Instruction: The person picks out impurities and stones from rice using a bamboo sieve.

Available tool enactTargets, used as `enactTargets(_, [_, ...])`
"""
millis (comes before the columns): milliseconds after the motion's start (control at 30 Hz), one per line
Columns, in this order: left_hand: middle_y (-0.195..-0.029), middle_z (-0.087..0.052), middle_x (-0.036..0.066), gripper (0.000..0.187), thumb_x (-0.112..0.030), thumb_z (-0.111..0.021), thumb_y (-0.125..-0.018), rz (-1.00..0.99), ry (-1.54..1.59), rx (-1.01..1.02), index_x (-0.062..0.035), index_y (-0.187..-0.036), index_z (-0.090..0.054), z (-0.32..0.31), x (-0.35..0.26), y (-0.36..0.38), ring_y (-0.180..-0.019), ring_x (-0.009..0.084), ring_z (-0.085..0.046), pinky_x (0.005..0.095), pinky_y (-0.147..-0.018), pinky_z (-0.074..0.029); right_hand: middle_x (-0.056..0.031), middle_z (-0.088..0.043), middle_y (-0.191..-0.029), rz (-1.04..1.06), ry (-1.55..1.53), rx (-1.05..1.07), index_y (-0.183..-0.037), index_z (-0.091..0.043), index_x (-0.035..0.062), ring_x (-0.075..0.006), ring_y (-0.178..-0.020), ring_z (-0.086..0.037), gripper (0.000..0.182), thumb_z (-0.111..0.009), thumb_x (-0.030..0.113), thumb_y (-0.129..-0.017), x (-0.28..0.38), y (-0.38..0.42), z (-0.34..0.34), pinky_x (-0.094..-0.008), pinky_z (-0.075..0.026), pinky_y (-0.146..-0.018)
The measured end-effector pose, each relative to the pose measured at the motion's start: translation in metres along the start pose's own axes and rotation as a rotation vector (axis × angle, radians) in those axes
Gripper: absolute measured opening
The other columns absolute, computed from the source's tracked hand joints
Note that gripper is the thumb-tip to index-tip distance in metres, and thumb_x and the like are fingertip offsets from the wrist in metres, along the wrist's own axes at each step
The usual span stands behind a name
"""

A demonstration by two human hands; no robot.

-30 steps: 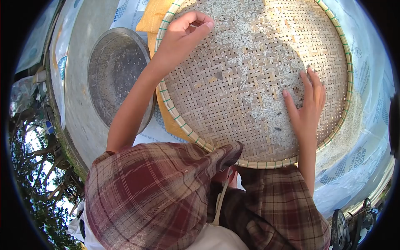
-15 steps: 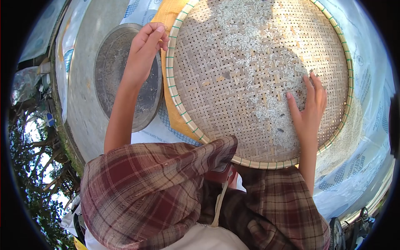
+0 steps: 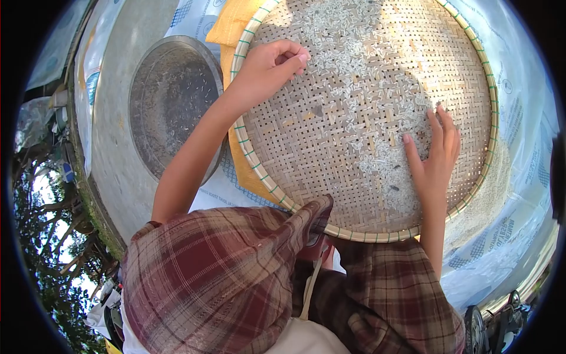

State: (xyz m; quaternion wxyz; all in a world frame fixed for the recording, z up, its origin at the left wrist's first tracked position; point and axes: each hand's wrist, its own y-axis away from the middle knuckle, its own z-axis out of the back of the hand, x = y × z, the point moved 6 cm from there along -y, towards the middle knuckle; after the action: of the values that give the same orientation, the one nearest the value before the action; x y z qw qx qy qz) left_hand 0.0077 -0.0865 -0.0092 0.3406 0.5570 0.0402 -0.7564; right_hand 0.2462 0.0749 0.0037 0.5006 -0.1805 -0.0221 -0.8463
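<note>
A round woven bamboo tray (image 3: 283, 147) with a green-stitched rim lies in front of me. Pale grains that look like rice (image 3: 336, 50) are scattered over its upper middle, with another patch of grains (image 3: 383, 159) lower down. My left hand (image 3: 272, 68) is above the tray's left part, thumb and forefinger pinched together beside the upper grains; whatever is between the fingertips is too small to make out. My right hand (image 3: 436, 156) rests on the tray's right side, fingers apart, at the edge of the lower grains. Small dark bits (image 3: 394, 187) lie among those grains.
Left of the tray stands a dark oval basin (image 3: 144, 118) with a few pale grains inside. A yellow-orange sheet (image 3: 227, 26) shows under the tray's left rim. White printed sacking (image 3: 525, 130) spreads on the right, with pale grain (image 3: 492, 189) beside the tray. My plaid shirt (image 3: 218, 265) fills the foreground.
My left hand has moved right, from near the basin and the tray's left rim to over the tray beside the grains. My right hand stays nearly where it was.
</note>
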Motion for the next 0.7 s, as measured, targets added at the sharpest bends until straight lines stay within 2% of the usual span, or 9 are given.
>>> enactTargets(233, [-0.082, -0.059, 0.001, 0.019, -0.017, -0.053, -0.088, -0.054, -0.179, 0.009, -0.0019, -0.098, -0.06, -0.001, -0.002, -0.001, -0.073, 0.0076, -0.055, 0.022, -0.068, -0.046, -0.0104, -0.041, -0.131, -0.002, -0.012, -0.004, -0.123, -0.046, 0.0069, -0.0276, -0.124, -0.034, 0.054, -0.062, 0.032, -0.079, 0.0, 0.0, 0.001, -0.0455, -0.019, -0.104])
enactTargets(300, [-0.08, -0.062, 0.006, 0.02, -0.017, -0.055, -0.085, -0.063, -0.162, -0.08, -0.0011, -0.095, -0.062, 0.003, -0.005, 0.001, -0.072, 0.0112, -0.057, 0.0253, -0.066, -0.047, -0.0103, -0.041, -0.131, -0.003, -0.016, -0.007, -0.123, -0.047, 0.0069, -0.0276, -0.124, -0.034, 0.053, -0.062, 0.032, -0.079, -0.001, 0.0, 0.001, -0.0454, -0.019, -0.104])
enactTargets(367, [-0.082, -0.062, 0.006, 0.02, -0.016, -0.056, -0.084, -0.069, -0.185, -0.075, -0.0011, -0.095, -0.062, 0.004, -0.007, 0.002, -0.073, 0.0116, -0.057, 0.0255, -0.067, -0.047, -0.0102, -0.041, -0.131, -0.002, -0.022, -0.007, -0.123, -0.047, 0.0068, -0.0276, -0.124, -0.035, 0.053, -0.062, 0.032, -0.079, 0.0, 0.0, 0.001, -0.0453, -0.019, -0.104])
enactTargets(433, [-0.083, -0.062, 0.006, 0.019, -0.015, -0.056, -0.083, -0.076, -0.205, -0.068, -0.0011, -0.095, -0.062, 0.003, -0.008, 0.002, -0.074, 0.012, -0.057, 0.0258, -0.068, -0.047, -0.0127, -0.039, -0.132, 0.016, 0.002, 0.005, -0.123, -0.045, 0.0046, -0.0311, -0.122, -0.035, 0.051, -0.061, 0.026, -0.08, 0.001, -0.001, 0.002, -0.0427, -0.024, -0.102])
enactTargets(500, [-0.082, -0.061, 0.006, 0.017, -0.013, -0.058, -0.082, -0.121, -0.258, -0.067, -0.0008, -0.092, -0.062, 0.002, -0.011, 0.001, -0.072, 0.013, -0.057, 0.0262, -0.068, -0.048, -0.0127, -0.039, -0.132, 0.018, 0.009, 0.008, -0.124, -0.045, 0.0048, -0.031, -0.122, -0.034, 0.051, -0.061, 0.026, -0.08, 0.001, 0.0, 0.002, -0.0427, -0.023, -0.102])
enactTargets(700, [-0.082, -0.059, 0.002, 0.016, -0.014, -0.062, -0.082, -0.162, -0.399, -0.075, -0.0036, -0.094, -0.063, -0.001, -0.017, 0.0, -0.07, 0.0081, -0.054, 0.0221, -0.065, -0.046, -0.0125, -0.039, -0.132, 0.017, 0.01, 0.015, -0.124, -0.045, 0.0052, -0.0303, -0.123, -0.033, 0.051, -0.061, 0.026, -0.08, 0.001, 0.0, 0.001, -0.0426, -0.022, -0.103])
